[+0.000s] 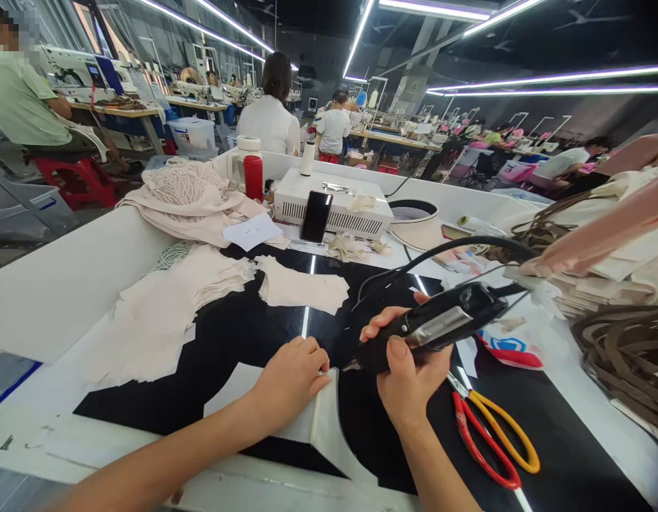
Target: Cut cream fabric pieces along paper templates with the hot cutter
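Note:
In my right hand (408,370) is a black corded handheld electric tool (449,320) with a silver plate on its side, its narrow end pointing left. My fingers wrap round its body. The closed fingers of my left hand (291,380) press on a flat white piece (329,434) at the near side of the black mat (243,327); cloth or card, I cannot tell. The tool's end is just right of this hand. Scissors (494,427) with red and yellow handles lie right of my right wrist. A cream fabric piece (301,284) lies beyond my hands.
Stacked cream fabric pieces (168,306) lie at left. At the back stand a white metal box (333,203), a phone (316,217) and a red bottle (252,178). Another person's arm (590,235) reaches in from the right, near brown strips (622,355) and the tool's cord (467,242).

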The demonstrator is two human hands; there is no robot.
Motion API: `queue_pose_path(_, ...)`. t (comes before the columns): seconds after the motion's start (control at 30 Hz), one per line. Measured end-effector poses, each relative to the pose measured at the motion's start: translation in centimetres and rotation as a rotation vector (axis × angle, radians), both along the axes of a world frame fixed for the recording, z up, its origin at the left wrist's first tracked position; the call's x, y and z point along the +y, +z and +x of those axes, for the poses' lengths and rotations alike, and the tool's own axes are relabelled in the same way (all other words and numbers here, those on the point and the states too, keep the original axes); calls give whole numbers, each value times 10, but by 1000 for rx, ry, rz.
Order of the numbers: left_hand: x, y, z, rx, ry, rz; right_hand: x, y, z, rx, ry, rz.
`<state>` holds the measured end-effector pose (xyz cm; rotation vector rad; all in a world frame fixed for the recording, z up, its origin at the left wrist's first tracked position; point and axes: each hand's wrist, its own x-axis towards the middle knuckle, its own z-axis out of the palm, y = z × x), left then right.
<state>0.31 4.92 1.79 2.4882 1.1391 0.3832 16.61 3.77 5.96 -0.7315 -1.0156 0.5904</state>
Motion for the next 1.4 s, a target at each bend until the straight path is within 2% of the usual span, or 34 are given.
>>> queue_pose_path(0.17,0,-1,-4,-73,16,-112,5,-8,1,-8,26,2)
queue_pose_path(0.33,1,0,-4,-102,14,-147,10,-10,1,37,58,23)
queue_pose_path(0.67,0,-5,-6,-138,23,-114,10,-2,-4,118,104,8)
queue_pose_path(0.93,0,-4,-6,-120,49,-113,10,-10,-3,102,143,39)
queue_pose_path(1.1,-6,-2,-5,-90,-4,50,9,-12,-3,64,129,24)
queue_pose_path(1.27,-15,-7,-2,-57,-262,351,7,-13,-2,35,134,23)
queue_pose_path(1.4,-23,-16,-6,87,-379,437,7,-13,-3,36,139,33)
